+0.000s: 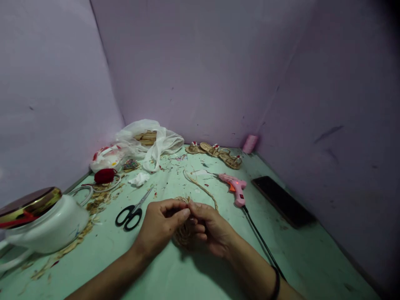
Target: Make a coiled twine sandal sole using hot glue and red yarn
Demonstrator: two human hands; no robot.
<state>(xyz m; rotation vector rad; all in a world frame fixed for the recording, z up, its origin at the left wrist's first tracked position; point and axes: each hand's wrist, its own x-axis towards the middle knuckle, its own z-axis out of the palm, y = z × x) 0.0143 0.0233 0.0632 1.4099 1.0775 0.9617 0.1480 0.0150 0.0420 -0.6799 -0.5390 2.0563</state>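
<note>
A small woven straw piece [182,236] is held between my two hands over the green tabletop, partly covered by the fingers. My left hand [164,223] pinches its upper edge with thumb and forefinger. From the other side, my right hand [211,227] has thumb and forefinger closed at the same edge, with its other fingers curled behind the piece. The fingertips of both hands meet there. A braided straw cord [204,191] runs from behind my right hand toward the back. Black-handled scissors [133,213] lie left of my left hand.
A pink glue gun [234,186] with a black cable and a dark phone [283,201] lie to the right. Straw sandals [229,158] and a pink thread spool [250,143] stand at the back. Left are a white pot [59,225], red yarn [105,176] and a plastic bag [162,143].
</note>
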